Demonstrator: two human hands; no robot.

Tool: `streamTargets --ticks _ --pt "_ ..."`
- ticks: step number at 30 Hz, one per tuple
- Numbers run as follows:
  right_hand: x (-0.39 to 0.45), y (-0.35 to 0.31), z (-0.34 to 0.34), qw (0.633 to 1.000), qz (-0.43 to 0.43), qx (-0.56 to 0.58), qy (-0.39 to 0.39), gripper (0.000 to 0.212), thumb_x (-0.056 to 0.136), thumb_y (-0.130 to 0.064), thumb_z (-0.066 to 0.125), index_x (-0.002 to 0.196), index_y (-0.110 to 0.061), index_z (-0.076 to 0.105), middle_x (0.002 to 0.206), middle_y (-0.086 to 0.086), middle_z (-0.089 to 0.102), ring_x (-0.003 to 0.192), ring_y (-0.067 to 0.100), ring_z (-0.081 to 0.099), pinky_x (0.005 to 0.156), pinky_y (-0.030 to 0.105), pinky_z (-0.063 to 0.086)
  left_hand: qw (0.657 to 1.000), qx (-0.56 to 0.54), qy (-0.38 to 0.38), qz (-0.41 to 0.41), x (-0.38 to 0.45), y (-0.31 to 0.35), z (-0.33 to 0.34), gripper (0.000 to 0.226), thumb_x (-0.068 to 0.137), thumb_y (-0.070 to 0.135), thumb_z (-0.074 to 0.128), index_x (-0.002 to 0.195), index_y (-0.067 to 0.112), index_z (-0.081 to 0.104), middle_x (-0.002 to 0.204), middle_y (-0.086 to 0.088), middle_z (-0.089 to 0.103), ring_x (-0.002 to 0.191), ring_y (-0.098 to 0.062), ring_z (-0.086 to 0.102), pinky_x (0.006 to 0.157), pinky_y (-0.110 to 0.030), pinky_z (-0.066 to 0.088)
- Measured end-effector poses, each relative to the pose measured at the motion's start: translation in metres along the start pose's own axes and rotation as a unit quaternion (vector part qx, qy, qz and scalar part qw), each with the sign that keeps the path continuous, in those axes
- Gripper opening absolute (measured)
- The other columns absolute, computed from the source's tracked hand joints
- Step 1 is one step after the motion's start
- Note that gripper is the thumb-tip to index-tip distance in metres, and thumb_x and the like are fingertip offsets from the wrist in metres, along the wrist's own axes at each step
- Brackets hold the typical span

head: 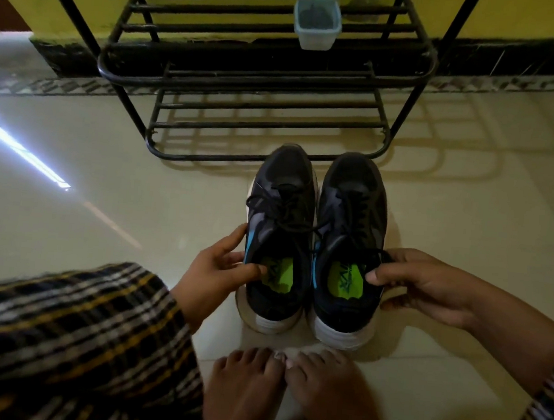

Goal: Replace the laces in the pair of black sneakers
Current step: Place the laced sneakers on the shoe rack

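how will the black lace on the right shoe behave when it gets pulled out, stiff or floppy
Probably floppy: the lace lies in loose, drooping loops across the right shoe. It looks thin and light, so it should slide through the eyelets with little force, though the crossings may snag. The right hand grips the collar, which would likely stop the shoe from shifting on the glossy floor.

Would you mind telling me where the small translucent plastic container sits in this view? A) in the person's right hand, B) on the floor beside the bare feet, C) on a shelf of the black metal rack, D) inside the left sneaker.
C: the plastic container stands on the bars of an upper shelf of the black metal rack, behind the two sneakers on the floor.
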State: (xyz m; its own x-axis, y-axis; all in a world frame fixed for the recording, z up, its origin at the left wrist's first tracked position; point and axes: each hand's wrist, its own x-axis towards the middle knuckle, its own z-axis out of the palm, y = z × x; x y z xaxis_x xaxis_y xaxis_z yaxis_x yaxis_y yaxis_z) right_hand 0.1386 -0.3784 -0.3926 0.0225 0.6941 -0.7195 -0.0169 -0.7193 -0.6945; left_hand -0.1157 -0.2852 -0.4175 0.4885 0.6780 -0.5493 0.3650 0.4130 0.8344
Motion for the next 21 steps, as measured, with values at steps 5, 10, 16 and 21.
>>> streamTargets --ticks 5,10,16,21 --pt "-0.033 -0.053 0.002 0.997 -0.063 -0.048 0.006 0.079 0.036 -0.033 0.074 0.11 -0.008 0.065 0.115 0.017 0.065 0.101 0.031 0.055 0.079 0.038 0.046 0.966 0.258 0.02 -0.028 -0.023 -0.102 0.022 0.019 0.074 0.042 0.053 0.08 0.032 0.068 0.083 0.0 0.068 0.063 -0.023 0.068 0.054 -0.033 0.049" --pt "-0.072 -0.111 0.002 0.985 -0.141 -0.096 0.018 0.071 0.035 -0.035 0.074 0.102 -0.01 0.068 0.094 0.009 0.07 0.09 0.029 0.058 0.074 0.039 0.048 0.988 0.09 0.029 0.12 -0.052 0.065 -0.031 0.048 0.087 0.026 0.061 0.134 0.031 0.048 0.119 0.01 0.065 0.115 -0.016 0.058 0.085 -0.021 0.041" --pt "-0.132 -0.182 0.007 0.948 -0.283 -0.127 0.067 0.048 0.062 -0.03 0.072 0.105 -0.011 0.068 0.102 0.014 0.067 0.083 0.027 0.059 0.07 0.038 0.048 0.954 0.001 0.052 0.296 -0.116 0.202 -0.054 0.074 0.062 0.02 0.081 0.128 0.038 0.051 0.104 0.004 0.072 0.094 -0.011 0.069 0.074 -0.03 0.049" --pt "-0.164 -0.249 0.011 0.931 -0.325 -0.093 0.137 0.03 0.072 -0.023 0.072 0.098 -0.009 0.066 0.092 0.006 0.061 0.081 0.025 0.054 0.07 0.038 0.045 0.94 -0.022 0.092 0.328 -0.13 0.272 -0.056 0.077 0.06 0.033 0.069 0.133 0.033 0.049 0.105 0.004 0.072 0.096 -0.017 0.067 0.075 -0.03 0.049"
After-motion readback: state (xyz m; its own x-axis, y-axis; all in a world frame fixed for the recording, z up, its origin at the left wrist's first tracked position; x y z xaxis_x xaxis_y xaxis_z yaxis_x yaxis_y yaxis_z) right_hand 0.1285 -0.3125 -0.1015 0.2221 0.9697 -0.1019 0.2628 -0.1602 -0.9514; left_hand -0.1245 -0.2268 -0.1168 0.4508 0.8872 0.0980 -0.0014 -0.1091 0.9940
